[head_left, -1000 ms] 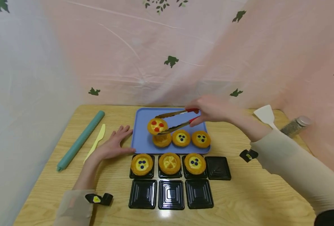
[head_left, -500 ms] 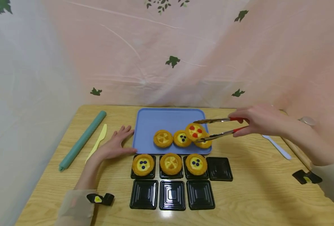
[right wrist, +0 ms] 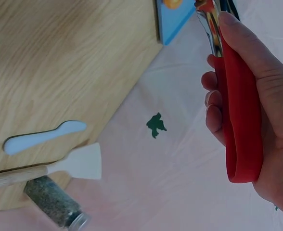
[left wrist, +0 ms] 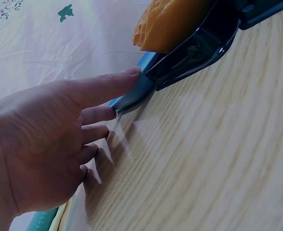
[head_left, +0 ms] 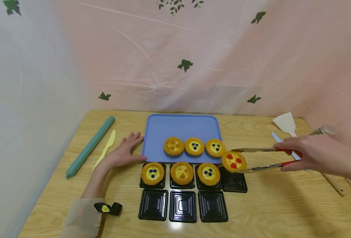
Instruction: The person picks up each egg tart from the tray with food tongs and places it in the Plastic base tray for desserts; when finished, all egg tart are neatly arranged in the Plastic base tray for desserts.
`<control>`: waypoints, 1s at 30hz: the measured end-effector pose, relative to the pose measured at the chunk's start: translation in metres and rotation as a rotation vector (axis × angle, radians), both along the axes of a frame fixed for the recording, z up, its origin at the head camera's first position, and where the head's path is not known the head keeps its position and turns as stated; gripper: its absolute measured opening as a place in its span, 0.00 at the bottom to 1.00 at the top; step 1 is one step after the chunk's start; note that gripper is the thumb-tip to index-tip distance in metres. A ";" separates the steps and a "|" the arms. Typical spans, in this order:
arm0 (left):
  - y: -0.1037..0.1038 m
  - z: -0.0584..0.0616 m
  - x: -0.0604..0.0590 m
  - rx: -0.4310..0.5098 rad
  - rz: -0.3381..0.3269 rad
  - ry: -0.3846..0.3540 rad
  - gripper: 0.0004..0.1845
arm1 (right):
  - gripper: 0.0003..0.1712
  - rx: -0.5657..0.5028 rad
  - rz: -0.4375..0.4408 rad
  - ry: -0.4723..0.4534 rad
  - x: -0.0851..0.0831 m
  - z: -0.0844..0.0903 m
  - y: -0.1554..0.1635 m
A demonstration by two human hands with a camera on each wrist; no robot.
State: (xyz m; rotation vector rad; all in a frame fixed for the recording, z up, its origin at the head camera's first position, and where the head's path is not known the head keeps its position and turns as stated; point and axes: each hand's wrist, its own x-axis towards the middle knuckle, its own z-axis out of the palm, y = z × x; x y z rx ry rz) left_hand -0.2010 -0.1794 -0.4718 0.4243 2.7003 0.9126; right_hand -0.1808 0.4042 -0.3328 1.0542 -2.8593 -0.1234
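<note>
Tongs in my right hand carry a red tart over the fourth cup. Three cups filled, three tarts on the tray. Left hand rests flat, touching the tray.

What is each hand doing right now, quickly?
Left hand: open, fingers flat on the table, touching the blue tray.
Right hand: gripping the tongs, which pinch a red-dotted tart.

Red-dotted tart pinched in red-handled tongs — seemingly just above a black tray.
</note>
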 end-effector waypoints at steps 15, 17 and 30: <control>0.000 0.001 0.000 0.002 -0.007 0.004 0.50 | 0.35 0.033 -0.011 -0.130 0.013 -0.025 0.011; 0.000 0.001 0.000 0.000 -0.008 0.002 0.50 | 0.34 0.030 0.001 -0.133 0.013 -0.027 0.011; -0.001 0.000 -0.001 -0.006 -0.009 0.003 0.50 | 0.30 0.042 0.023 -0.127 0.013 -0.031 0.006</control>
